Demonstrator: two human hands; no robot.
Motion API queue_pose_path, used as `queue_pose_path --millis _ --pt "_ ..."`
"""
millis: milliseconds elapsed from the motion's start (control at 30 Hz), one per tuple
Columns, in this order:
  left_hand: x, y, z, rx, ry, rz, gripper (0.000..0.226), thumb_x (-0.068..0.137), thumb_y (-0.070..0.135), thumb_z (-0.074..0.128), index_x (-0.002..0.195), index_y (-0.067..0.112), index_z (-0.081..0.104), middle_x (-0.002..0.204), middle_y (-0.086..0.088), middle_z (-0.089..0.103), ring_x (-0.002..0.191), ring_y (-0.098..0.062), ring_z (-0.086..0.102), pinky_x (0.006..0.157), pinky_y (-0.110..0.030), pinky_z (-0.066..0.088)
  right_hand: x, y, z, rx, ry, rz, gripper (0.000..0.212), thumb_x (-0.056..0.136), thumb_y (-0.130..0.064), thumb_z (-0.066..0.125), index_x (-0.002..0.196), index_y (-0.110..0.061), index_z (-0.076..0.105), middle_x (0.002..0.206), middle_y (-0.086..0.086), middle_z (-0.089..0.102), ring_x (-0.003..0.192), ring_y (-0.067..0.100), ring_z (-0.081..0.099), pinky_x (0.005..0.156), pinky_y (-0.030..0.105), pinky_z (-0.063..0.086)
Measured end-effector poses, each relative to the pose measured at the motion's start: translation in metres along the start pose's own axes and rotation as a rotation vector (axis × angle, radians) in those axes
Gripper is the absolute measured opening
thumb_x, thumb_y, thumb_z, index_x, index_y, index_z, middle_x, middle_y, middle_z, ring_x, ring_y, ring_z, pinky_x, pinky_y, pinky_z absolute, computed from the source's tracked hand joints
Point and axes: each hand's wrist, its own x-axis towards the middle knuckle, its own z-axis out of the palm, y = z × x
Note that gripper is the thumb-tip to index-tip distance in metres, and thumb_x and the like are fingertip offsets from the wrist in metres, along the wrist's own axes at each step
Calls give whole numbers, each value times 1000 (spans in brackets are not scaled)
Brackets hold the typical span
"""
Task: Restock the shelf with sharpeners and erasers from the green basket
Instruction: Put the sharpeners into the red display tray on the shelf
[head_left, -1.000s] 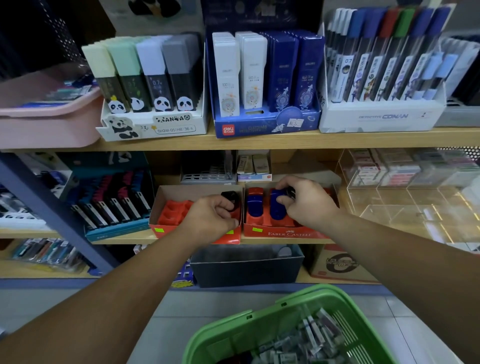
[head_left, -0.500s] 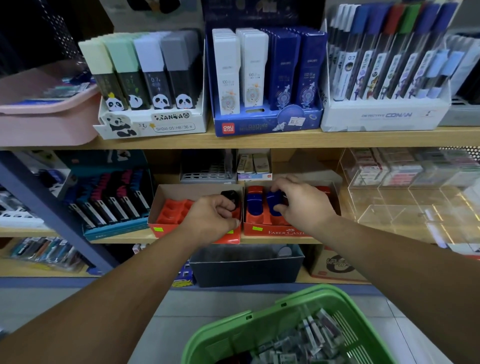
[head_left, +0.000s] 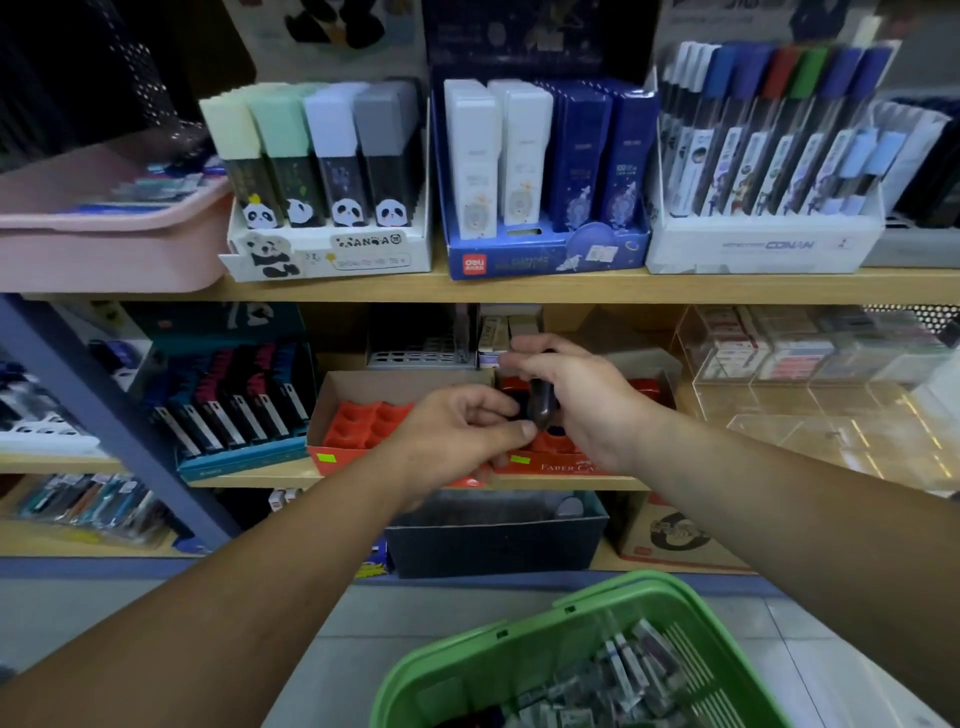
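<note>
Two red display trays stand on the middle shelf: the left tray (head_left: 363, 426) with empty moulded slots and the right Faber-Castell tray (head_left: 644, 389). My right hand (head_left: 576, 400) grips a dark sharpener (head_left: 541, 405) just above the right tray's left end. My left hand (head_left: 457, 436) is curled beside it, its thumb and fingertips meeting near the sharpener's lower end; what it pinches is hidden. The green basket (head_left: 519, 660) sits at the bottom, holding several wrapped erasers (head_left: 623, 680).
Pen and lead boxes line the top shelf (head_left: 519, 288). Clear acrylic boxes (head_left: 805, 395) stand right of the trays, a teal pen display (head_left: 234, 405) to the left. A dark bin (head_left: 493, 535) sits on the lower shelf. A blue shelf post (head_left: 104, 405) slants at left.
My right hand has lifted out of the right tray and moved left with a dark sharpener in it. My left hand shifted slightly right to meet it.
</note>
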Motion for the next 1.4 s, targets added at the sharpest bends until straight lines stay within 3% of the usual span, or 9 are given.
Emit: queue_pose_path --millis 100,200,300,500,700,933,1067,1233,1400 --pt "-17 9 -7 -246 -167 -52 25 94 16 74 117 9 70 105 -13 77 88 -22 74 71 -33 59 -2 -2 16 -32 -29 -32 21 102 -29 59 121 -33 67 131 -1 65 124 18 57 114 43 45" --pt "-27 5 -24 -303 -46 -70 31 90 14 78 117 5 65 98 -12 77 82 -19 73 74 -33 61 -4 -4 26 -312 -39 -26 26 104 -46 55 127 -38 62 132 -4 62 123 18 55 110 40 44" --pt "-33 -7 -46 -208 146 -66 32 85 7 81 112 7 64 87 -9 77 73 -15 73 67 -27 61 0 -7 35 -439 -23 -40 25 102 -28 66 126 -21 64 116 3 70 104 20 69 85 38 60" --pt "-24 -34 -71 -238 277 -41 29 84 6 83 108 10 67 92 -10 78 83 -20 77 74 -32 63 21 -6 55 -207 -83 18 27 88 -5 80 112 -9 68 112 16 74 98 29 76 82 33 65" --pt "-5 -65 -85 548 405 35 33 90 27 73 123 30 70 113 8 71 104 -14 66 89 -37 59 55 -6 63 -816 40 -238 27 92 -22 80 117 -21 73 109 -3 70 101 16 67 89 28 55" --pt "0 -88 -90 652 310 29 36 93 44 70 126 28 71 123 7 68 111 -14 62 92 -30 53 80 18 77 -1144 11 -348 33 89 -33 82 120 -28 73 122 1 69 114 23 63 99 40 54" --pt "2 -91 -88 709 310 39 38 92 51 65 124 31 72 122 5 67 114 -16 60 97 -39 55 86 31 78 -1329 -51 -450 33 95 -37 73 128 -30 70 127 1 61 122 23 52 101 39 47" --pt "-4 -84 -88 748 291 45 37 95 43 66 129 27 68 125 4 62 118 -17 57 99 -38 52 77 31 74 -1510 -168 -590 43 98 -41 67 140 -31 62 131 -3 62 129 22 46 110 44 40" --pt "-24 -70 -82 939 303 185 45 94 35 66 136 21 63 130 -3 57 125 -24 47 108 -42 45 32 27 56 -1410 2 -769 37 96 -47 65 128 -29 71 119 -3 68 119 23 59 98 42 50"
